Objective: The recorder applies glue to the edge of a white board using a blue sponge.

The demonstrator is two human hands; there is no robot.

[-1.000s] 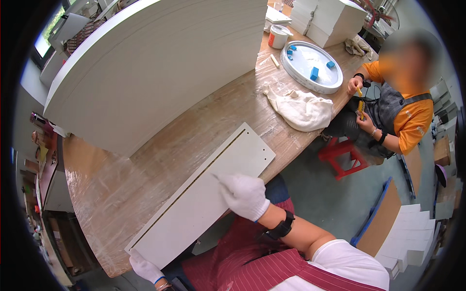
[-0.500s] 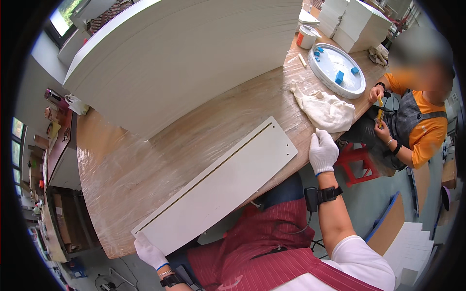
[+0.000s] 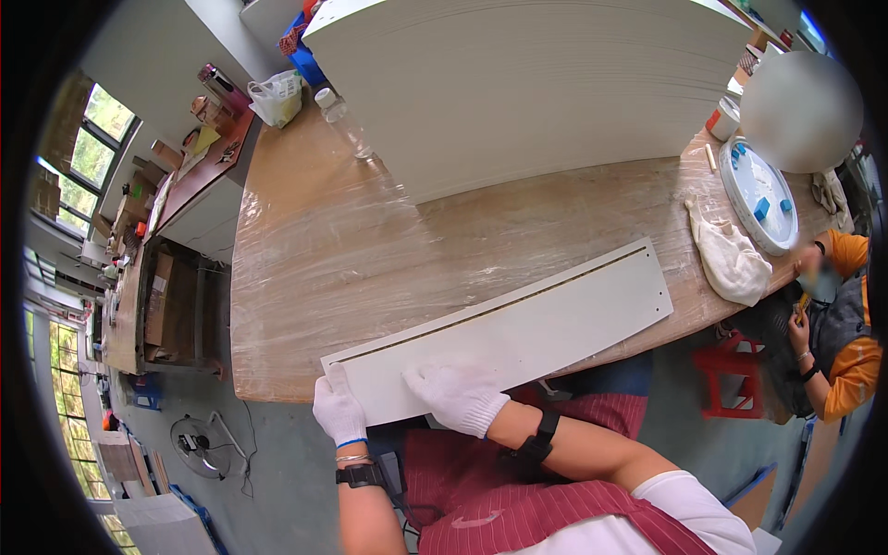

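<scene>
Bearing the work: table (image 3: 305, 287), film-wrapped; set your weight so its top backs the panel (image 3: 536, 338). Panel: long, white, lying aslant across the table's near edge, grooved face up; level support looks wise. Your right gloved hand (image 3: 456, 396): on the panel's face, fingers bunched; cannot tell whether they pinch anything. Your left gloved hand (image 3: 339, 407): at the left end, thumb over the corner, underside hidden; steady contact should prevent sliding. Groove (image 3: 487, 313), dark, narrow: best left unpressed.
</scene>
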